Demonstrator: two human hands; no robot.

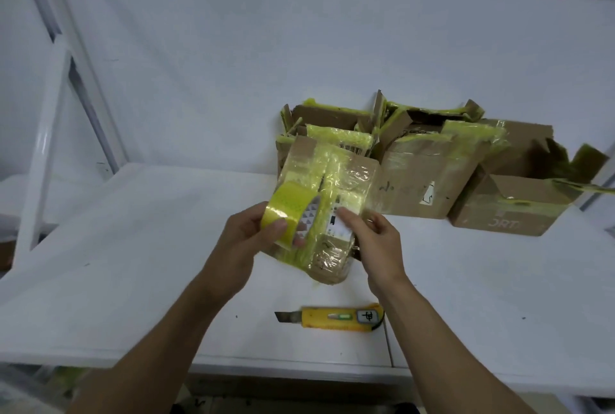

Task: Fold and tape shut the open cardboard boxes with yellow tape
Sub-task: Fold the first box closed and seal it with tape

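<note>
Two hands of mine meet over one small cardboard box [336, 177] in front of me; my left hand [248, 234] is curled round a roll of yellow tape [287, 212], thumb on its outer face, and holds the roll against the left side of that box; my right hand [376, 235] grips the box's right edge, thumb laid on the white label on its front, fingers bent behind. That box stands tilted up toward me, already banded with yellow and clear tape; whether its lower end touches the white table [133, 247] I cannot tell. Behind it three more boxes crowd together: a torn one at the back [329, 116]; a taped one in the middle [426, 174]; an open one on the right [519, 210], flaps up and ragged. Near my wrists a yellow utility knife [332, 317] lies flat, blade out, pointing left.
</note>
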